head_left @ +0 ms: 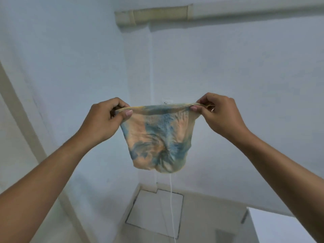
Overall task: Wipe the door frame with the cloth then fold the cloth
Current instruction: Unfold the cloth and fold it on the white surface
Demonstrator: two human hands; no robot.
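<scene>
Two bare hands are raised in front of a pale blue-white wall (245, 67), and a cloth (157, 137) is stretched between them in the air. One upper corner of the cloth is pinched by the left hand (105, 118), with the thumb pressed against the curled fingers over the fabric; the other upper corner is pinched in the same way by the right hand (219, 114). Each grip is thus closed on the cloth, and nothing else is held. The top edge of the cloth is pulled nearly straight between the two hands, while the rest is left hanging below in a loose, creased pouch that narrows toward the bottom. The cloth is mottled in peach-orange and blue, with a yellowish tint along the top hem. It touches no surface and hangs well apart from the floor.

Behind the cloth, a white wall socket (167, 102) is partly seen just above the top hem, and a thin white cable (172, 207) is seen dropping from below the cloth toward the floor. High on the wall, a ribbed beige duct cover (157, 14) is mounted, running on to the right as a white pipe casing (254, 10). Low down, a pale floor (154, 211) with a dark-outlined square panel is seen, and a cream door frame (19, 109) slants along the left edge
</scene>
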